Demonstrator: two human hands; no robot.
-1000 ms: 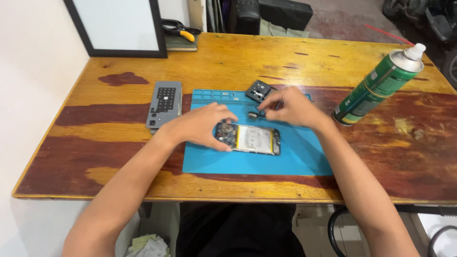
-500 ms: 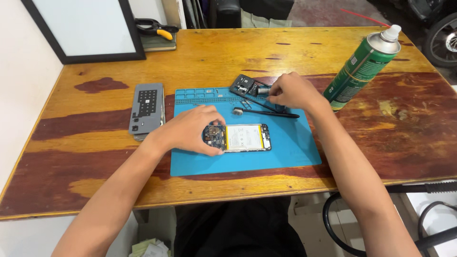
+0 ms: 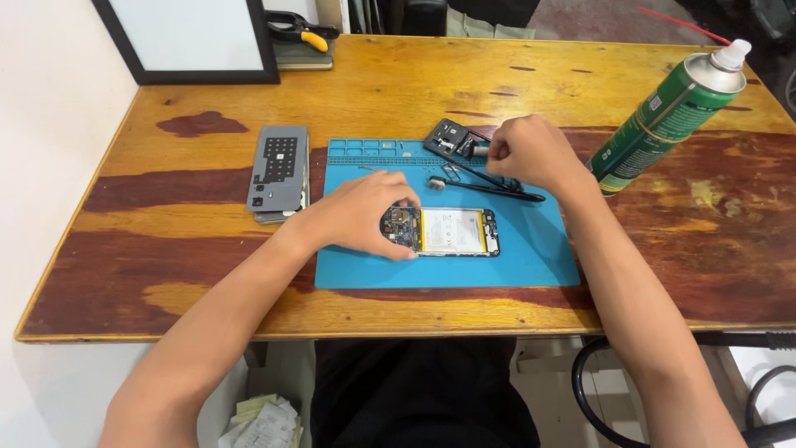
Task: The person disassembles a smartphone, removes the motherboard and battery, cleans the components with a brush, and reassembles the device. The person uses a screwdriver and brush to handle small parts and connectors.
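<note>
While our left hand (image 3: 358, 214) clamps fingers on the opened black phone with white battery (image 3: 444, 231) on the blue rectangular silicone mat (image 3: 531, 257), our right hand (image 3: 531, 152) farther back closes its fingers beside a small black camera module (image 3: 454, 138).

Both forearms were bare from the elbows down, with no sleeves in view; the left hand (image 3: 361, 214) wore no glove, ring or watch; the right hand (image 3: 531, 153) was likewise bare, its wrist without a band; dark, plain black clothing covered the lap below the table edge.
</note>
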